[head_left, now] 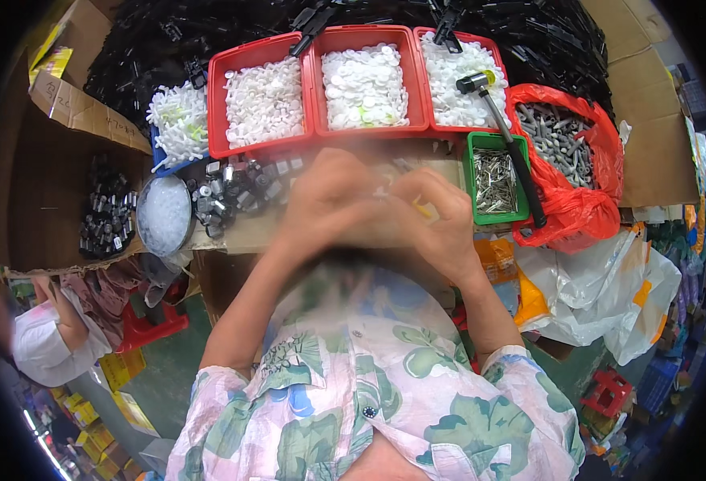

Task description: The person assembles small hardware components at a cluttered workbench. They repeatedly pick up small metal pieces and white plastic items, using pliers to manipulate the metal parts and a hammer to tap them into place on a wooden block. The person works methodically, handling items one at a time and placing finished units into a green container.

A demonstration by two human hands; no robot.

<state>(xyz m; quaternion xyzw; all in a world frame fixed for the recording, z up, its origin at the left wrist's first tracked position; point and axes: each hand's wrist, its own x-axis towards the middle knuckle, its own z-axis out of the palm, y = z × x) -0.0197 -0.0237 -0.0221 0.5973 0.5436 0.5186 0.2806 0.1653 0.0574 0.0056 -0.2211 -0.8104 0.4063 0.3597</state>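
My left hand [330, 191] and my right hand [439, 215] meet over the near edge of the worktable, in front of the red trays. Motion blurs the left hand, though its fingers look curled in; whatever they grip is hidden. The right hand's thumb and forefinger pinch a small white plastic piece [381, 192] between the two hands. Beside the left hand lie several small black-and-clear parts [237, 188]. Close to the right hand stands a green tray [472, 178] of metal pins [495, 180], with a black-handled mallet [521, 160] leaning over its corner.
Red trays [311, 100] of small white plastic parts line the back, before a heap of black parts [233, 24]. A red plastic bag [585, 212] holds grey screw-like pieces [557, 140]. At left are a cardboard box [48, 192] and a round container [164, 215]. Another person [56, 337] sits lower left.
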